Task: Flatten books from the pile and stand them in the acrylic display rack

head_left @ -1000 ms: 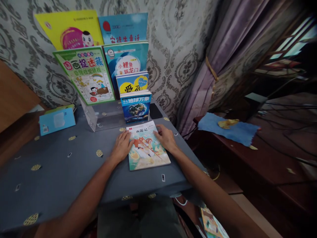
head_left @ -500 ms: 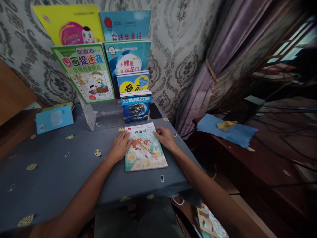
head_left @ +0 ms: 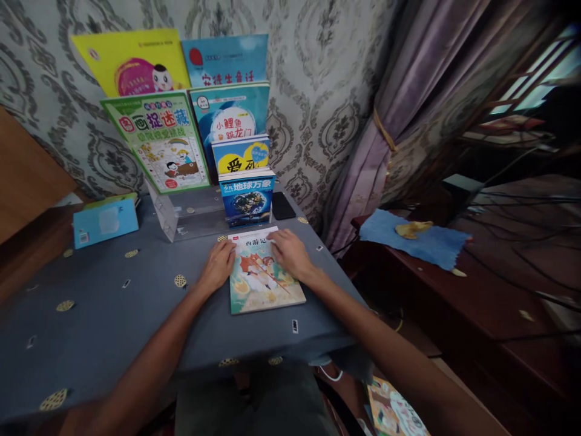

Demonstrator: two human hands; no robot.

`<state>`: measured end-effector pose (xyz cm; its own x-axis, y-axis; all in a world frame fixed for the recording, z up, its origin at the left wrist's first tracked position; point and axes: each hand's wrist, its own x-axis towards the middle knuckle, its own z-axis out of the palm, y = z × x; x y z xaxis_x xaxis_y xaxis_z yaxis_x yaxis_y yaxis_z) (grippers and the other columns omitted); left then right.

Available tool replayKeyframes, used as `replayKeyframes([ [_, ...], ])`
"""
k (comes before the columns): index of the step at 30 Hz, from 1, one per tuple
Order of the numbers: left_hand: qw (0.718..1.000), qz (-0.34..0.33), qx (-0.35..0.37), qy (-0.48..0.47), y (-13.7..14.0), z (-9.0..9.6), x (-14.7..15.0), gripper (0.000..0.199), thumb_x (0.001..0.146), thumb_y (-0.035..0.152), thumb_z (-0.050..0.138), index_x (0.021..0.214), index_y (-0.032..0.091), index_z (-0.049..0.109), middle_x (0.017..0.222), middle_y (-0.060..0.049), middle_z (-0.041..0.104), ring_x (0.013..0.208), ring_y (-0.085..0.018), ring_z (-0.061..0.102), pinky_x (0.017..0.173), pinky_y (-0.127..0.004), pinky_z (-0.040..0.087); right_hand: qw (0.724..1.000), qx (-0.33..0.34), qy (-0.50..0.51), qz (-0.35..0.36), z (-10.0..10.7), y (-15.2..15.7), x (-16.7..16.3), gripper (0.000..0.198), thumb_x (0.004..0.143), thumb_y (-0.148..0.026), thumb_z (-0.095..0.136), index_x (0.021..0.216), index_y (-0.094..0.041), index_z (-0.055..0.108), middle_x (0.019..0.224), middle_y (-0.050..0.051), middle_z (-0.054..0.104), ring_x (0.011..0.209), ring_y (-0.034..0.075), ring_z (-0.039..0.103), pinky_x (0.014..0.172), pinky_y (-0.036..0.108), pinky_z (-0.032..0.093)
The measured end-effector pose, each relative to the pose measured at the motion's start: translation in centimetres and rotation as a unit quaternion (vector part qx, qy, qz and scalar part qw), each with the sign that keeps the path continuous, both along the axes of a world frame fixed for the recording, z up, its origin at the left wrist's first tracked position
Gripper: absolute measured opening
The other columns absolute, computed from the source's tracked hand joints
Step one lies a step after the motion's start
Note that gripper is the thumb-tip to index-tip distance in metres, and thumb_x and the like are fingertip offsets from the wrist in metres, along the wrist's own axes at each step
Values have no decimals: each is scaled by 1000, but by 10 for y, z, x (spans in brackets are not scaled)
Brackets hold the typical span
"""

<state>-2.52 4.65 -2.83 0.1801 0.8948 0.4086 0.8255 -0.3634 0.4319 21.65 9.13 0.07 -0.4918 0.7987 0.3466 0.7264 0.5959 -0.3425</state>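
A thin paperback book [head_left: 265, 275] with a white top strip and an illustrated cover lies flat near the table's right side. My left hand [head_left: 219, 264] holds its upper left edge, with the fingers bent and close together; the fingertips are partly hidden. Over the upper right of the cover lies my right hand [head_left: 290, 251], its fingers loosely stretched across the paper beside the title and touching it. Part of the right edge is hidden beneath that hand.
Behind the book, a clear acrylic rack [head_left: 164, 212] bears several upright children's books, including a green one [head_left: 163, 142] and a blue earth book [head_left: 247, 201]. A dark phone [head_left: 283, 206] lies beside it. A light-blue book [head_left: 106, 223] rests at left; a blue cloth [head_left: 415, 237] at right.
My right hand has moved left from the book's right edge onto its cover. My left hand stays at the left edge. The view has tilted up slightly.
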Motion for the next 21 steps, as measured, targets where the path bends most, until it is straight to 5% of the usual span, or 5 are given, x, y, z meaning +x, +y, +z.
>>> replayKeyframes([
  [3,1000,-4,14,-13,7,0,0,25,93,16,42,109,20,62,115,-11,66,115,-25,60,108,-47,46,993,-28,-44,104,7,3,-27,36,87,-2,47,118,-15,63,114,13,70,111,26,60,97,37,45],
  [8,999,-6,25,-19,11,-4,2,33,91,14,42,121,16,55,123,-15,63,120,-26,58,109,-48,45,982,-43,-47,179,-3,12,-65,43,92,-7,48,135,-6,49,139,23,58,132,28,52,109,43,39],
  [12,1000,-6,23,-16,10,-5,3,33,92,14,43,122,18,54,126,-15,63,122,-27,57,108,-48,46,982,-26,-36,185,-16,17,-73,47,100,-18,43,146,-12,39,150,21,49,143,28,42,116,51,31],
  [21,999,-31,-7,-3,23,3,-1,36,85,10,44,118,19,56,121,-12,64,118,-25,59,107,-46,46,984,-5,-9,175,-23,19,-74,46,103,-26,40,146,-11,39,147,22,53,141,27,46,116,52,32],
])
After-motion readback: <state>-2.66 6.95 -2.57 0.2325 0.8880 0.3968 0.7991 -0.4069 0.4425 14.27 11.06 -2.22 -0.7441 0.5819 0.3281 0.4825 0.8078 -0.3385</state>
